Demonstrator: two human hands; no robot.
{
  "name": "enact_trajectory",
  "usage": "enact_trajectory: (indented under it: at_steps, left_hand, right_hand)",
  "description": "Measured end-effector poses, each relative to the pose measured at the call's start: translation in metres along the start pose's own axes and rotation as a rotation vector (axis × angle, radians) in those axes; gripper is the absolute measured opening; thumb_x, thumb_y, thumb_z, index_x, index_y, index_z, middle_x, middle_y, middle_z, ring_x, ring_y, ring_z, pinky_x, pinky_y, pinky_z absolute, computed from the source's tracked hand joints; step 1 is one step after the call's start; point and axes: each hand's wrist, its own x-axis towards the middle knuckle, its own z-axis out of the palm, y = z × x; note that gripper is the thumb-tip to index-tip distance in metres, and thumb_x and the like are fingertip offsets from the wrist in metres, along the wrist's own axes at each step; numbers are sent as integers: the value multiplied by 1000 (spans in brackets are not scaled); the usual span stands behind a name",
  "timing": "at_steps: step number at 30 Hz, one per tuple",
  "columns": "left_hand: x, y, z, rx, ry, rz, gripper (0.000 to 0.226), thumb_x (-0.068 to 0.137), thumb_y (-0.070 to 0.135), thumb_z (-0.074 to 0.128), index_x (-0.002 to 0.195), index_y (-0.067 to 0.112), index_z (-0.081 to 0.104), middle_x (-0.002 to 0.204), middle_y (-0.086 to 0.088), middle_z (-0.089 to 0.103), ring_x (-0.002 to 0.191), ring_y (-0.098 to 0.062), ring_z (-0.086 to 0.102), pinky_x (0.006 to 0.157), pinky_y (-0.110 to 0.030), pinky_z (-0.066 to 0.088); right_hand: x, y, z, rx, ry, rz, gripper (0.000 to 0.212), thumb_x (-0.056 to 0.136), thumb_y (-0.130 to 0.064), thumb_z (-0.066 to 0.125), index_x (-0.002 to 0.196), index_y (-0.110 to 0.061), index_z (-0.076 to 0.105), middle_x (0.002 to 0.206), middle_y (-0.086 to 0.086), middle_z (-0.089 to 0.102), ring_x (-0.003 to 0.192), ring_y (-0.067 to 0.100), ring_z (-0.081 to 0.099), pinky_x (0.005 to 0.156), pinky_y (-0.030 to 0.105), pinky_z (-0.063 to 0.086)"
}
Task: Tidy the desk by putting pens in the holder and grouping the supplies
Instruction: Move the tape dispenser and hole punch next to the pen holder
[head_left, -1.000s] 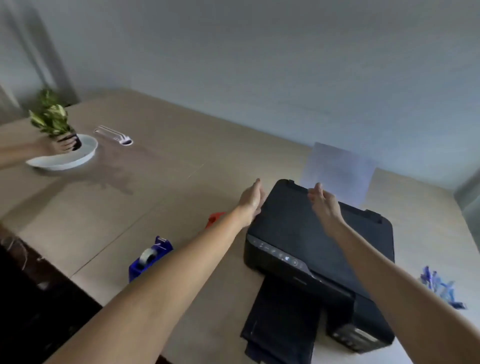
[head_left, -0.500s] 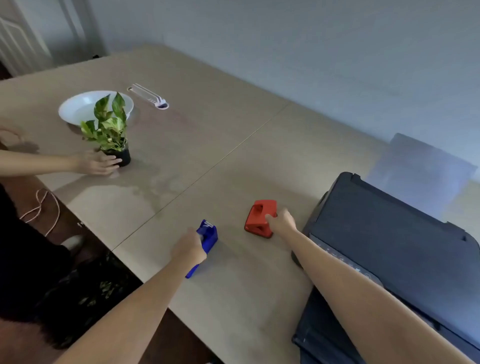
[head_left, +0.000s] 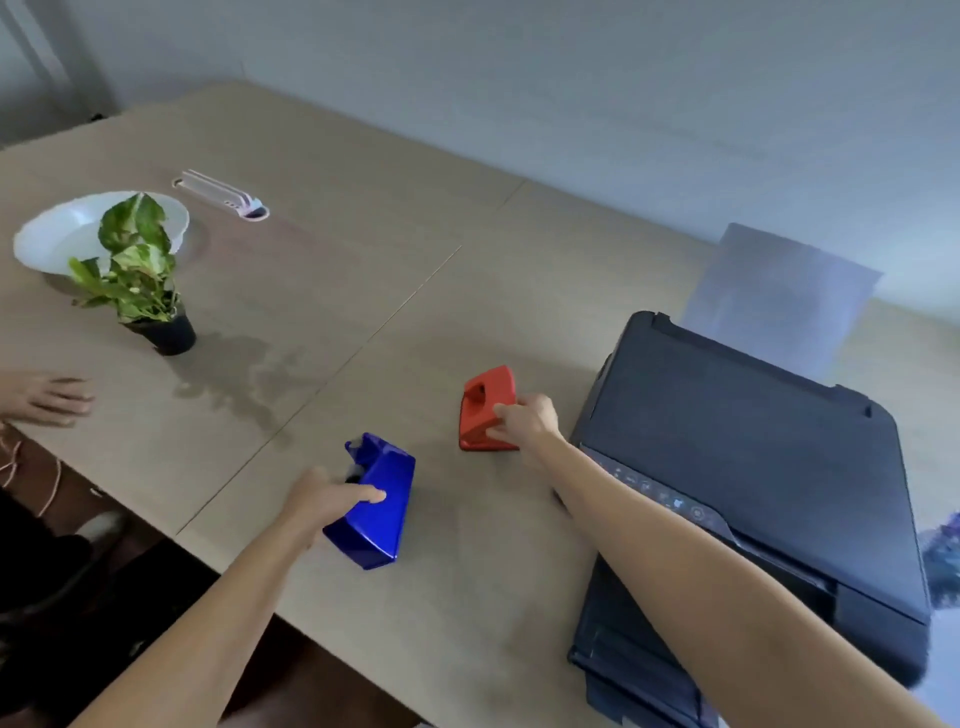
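On the wooden desk (head_left: 363, 291), both forearms reach forward. Left hand (head_left: 317, 501) wraps its fingers (head_left: 366, 494) over the blue tape dispenser (head_left: 379, 509); right hand (head_left: 524, 423) pinches the red hole punch (head_left: 485, 405) just beside the black printer (head_left: 737, 441).

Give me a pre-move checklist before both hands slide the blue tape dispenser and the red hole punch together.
1. Left hand gripping the blue tape dispenser: ok.
2. Right hand gripping the red hole punch: ok.
3. Desk between the two items bare: ok.
4. Printer clear of the path: ok, beside the punch but apart.
5. Potted plant and another person's hand out of the way: ok.
6. Pen holder location: cannot tell, none in view.
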Motion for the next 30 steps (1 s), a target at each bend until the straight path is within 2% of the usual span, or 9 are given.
enact_trajectory:
  at_steps: [2,6,9,14,19,23,25,28,30]
  left_hand:
    - [-12,10,0,-171,-81,-8,24,66,14,81,85,19,67,90,-7,68,84,-27,65,70,-32,52]
    - [-43,48,10,-224,-181,69,57,60,27,83,114,21,67,112,-7,72,102,-27,68,74,-35,56]
    - [-81,94,41,-187,-261,196,43,68,24,79,109,20,68,101,-4,73,88,-19,68,59,-28,54]
    - [-149,166,123,-130,-407,350,18,75,10,75,92,6,69,83,-9,75,65,-15,70,50,-24,55]
    - [-216,201,254,3,-598,421,45,62,15,86,98,-4,67,96,-19,74,86,-35,71,74,-46,59]
    - [-264,199,358,151,-728,436,62,57,22,87,101,-14,62,98,-27,73,79,-31,70,69,-38,53]
    - [-282,191,404,231,-781,437,57,55,24,86,93,-12,64,93,-26,74,76,-30,70,68,-37,51]
    - [-301,176,464,373,-849,429,29,60,24,84,74,6,66,75,-9,74,68,-23,68,63,-30,50]
    - [-305,165,498,459,-885,428,25,60,26,82,77,12,70,77,-6,75,73,-23,71,65,-33,55]
  right_hand:
    - [-18,-17,-23,39,-31,-73,3,78,-3,63,80,-2,66,77,14,65,77,34,72,83,49,58]
    - [-67,-58,-85,200,-101,-239,9,86,1,58,78,-3,61,76,12,62,66,22,66,75,35,61]
    - [-100,-80,-156,305,-80,-350,10,88,4,55,80,-1,58,81,16,59,69,23,64,68,27,61]
    - [-154,-81,-288,391,91,-471,24,88,4,56,66,-6,53,71,14,55,61,20,61,68,29,62]
    - [-212,-23,-428,401,335,-506,24,86,5,58,66,-5,50,66,16,56,58,22,62,70,33,61]
    - [-255,44,-518,431,461,-453,6,86,4,58,81,3,56,64,16,58,57,20,67,63,31,62]
    - [-271,79,-551,489,506,-416,4,87,4,58,89,6,56,73,19,56,60,21,68,62,28,60]
    - [-287,132,-591,521,572,-309,9,87,4,58,91,12,59,83,25,62,70,28,69,61,27,60]
    - [-288,166,-607,538,614,-229,8,87,4,58,92,9,61,87,26,63,75,31,68,59,27,61]
